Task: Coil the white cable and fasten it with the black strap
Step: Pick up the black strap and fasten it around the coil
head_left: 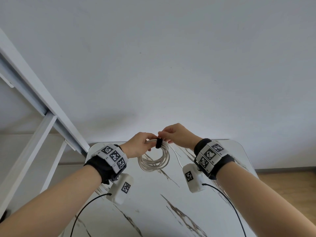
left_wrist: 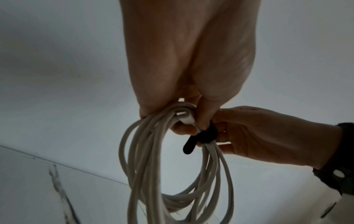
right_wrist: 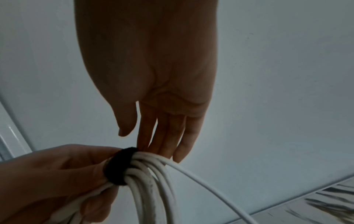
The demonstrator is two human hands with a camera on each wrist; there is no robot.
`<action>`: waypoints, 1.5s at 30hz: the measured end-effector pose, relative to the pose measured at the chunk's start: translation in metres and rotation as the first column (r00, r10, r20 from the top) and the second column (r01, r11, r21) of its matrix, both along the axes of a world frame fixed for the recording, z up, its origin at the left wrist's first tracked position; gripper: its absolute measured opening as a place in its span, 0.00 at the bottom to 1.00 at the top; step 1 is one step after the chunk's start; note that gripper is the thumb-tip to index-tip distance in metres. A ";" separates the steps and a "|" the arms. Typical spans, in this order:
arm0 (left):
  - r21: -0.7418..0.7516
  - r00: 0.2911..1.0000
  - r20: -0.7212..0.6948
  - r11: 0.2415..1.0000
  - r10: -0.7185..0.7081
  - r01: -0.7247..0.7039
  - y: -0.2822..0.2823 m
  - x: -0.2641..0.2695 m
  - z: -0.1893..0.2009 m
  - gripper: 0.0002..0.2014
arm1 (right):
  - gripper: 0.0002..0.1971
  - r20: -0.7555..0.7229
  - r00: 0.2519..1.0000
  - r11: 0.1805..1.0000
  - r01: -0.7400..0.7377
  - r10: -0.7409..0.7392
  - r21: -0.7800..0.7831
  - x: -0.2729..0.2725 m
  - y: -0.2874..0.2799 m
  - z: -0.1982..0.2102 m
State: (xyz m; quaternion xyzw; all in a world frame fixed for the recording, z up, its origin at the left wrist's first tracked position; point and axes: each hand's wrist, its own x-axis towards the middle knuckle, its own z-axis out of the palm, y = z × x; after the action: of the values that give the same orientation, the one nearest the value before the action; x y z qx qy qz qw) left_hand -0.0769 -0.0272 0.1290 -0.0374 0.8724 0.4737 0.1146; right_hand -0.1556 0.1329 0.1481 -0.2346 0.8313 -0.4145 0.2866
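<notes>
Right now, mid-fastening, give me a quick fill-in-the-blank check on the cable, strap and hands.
1. The black strap is wrapped around the ____ cable.
2. The ____ hand grips the coil beside the strap.
3. The right hand's fingers are ____, touching the bundle.
4. The coil hangs above the ____-patterned table.

Missing words: white; left; straight; marble
</notes>
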 end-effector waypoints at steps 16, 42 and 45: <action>0.137 0.994 0.061 0.985 0.094 -0.101 -0.002 -0.002 0.007 0.12 | 0.26 -0.331 0.930 0.976 -0.103 0.162 0.190 0.022 -0.002 -0.017; 0.452 0.947 0.320 0.879 0.002 -0.155 -0.016 0.013 0.000 0.13 | 0.04 -0.357 0.934 0.995 0.022 0.016 0.101 0.022 -0.001 -0.025; 0.430 0.944 0.329 0.896 -0.039 -0.113 -0.020 0.016 0.001 0.18 | 0.05 -0.306 0.952 0.998 0.040 -0.023 0.049 0.023 0.004 -0.026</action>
State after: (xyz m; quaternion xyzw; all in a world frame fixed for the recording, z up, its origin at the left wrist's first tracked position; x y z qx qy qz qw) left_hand -0.0614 -0.0473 0.1303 -0.1058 0.7093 0.6487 0.2547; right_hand -0.1329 0.1371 0.1217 -0.2746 0.8803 -0.3548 0.1545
